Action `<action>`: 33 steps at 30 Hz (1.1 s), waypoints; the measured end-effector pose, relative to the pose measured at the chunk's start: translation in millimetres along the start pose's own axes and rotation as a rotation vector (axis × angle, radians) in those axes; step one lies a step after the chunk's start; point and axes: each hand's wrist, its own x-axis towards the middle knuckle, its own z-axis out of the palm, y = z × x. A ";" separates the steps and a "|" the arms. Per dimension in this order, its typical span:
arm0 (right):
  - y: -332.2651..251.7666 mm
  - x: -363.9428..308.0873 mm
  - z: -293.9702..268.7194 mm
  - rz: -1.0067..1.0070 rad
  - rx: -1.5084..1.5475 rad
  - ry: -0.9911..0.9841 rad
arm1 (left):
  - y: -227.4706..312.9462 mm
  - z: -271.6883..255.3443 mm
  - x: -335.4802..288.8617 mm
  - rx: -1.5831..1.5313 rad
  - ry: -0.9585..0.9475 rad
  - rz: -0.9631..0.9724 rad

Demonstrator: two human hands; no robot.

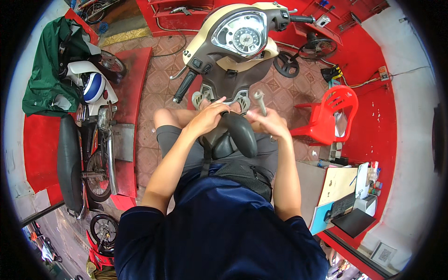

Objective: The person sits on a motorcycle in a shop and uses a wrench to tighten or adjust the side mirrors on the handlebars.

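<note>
A silver open-ended wrench (259, 101) stands up from my right hand (272, 124), whose fingers are closed around its lower part. In front of my lap is a smooth, dark rounded piece (241, 133) that looks like a scooter mirror seen from behind. My left hand (208, 118) reaches to its upper end, fingertips bent over the top; its grip there is partly hidden. Beyond my hands stands a cream and brown scooter (228, 65) with a round dial. My feet rest on its floorboard, one sandal (242, 103) showing.
A red plastic chair (329, 119) stands at the right, near a desk with papers and a keyboard (343, 205). Motorcycles line the left, one with a long black seat (70, 163), beside a red platform (135, 93). Tools lie on a red wall shelf (179, 10).
</note>
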 end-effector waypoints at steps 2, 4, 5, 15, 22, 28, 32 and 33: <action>1.1 -2.7 5.8 0.087 -0.029 -0.013 | -17.4 6.8 7.3 0.056 -0.074 -0.037; 14.3 6.2 13.3 0.113 0.029 -0.131 | -27.2 9.7 12.2 0.115 -0.141 -0.076; 15.6 6.7 16.1 0.123 0.077 -0.171 | -28.7 11.7 15.2 0.194 -0.171 -0.124; 52.3 30.9 42.2 0.038 0.189 -0.107 | -36.7 36.2 9.0 0.333 0.303 -0.091; 76.9 40.2 53.0 0.193 0.244 -0.169 | -34.6 86.0 -33.5 -0.813 0.380 -0.817; 83.6 41.9 53.4 0.128 0.213 -0.176 | -39.2 82.1 -25.0 -0.858 0.279 -0.892; 113.1 48.8 51.9 -0.013 0.040 -0.025 | -9.4 76.9 -26.5 -0.690 0.357 -0.872; 118.4 50.0 50.5 -0.078 0.038 0.025 | -8.9 78.5 -29.5 -0.633 0.378 -0.842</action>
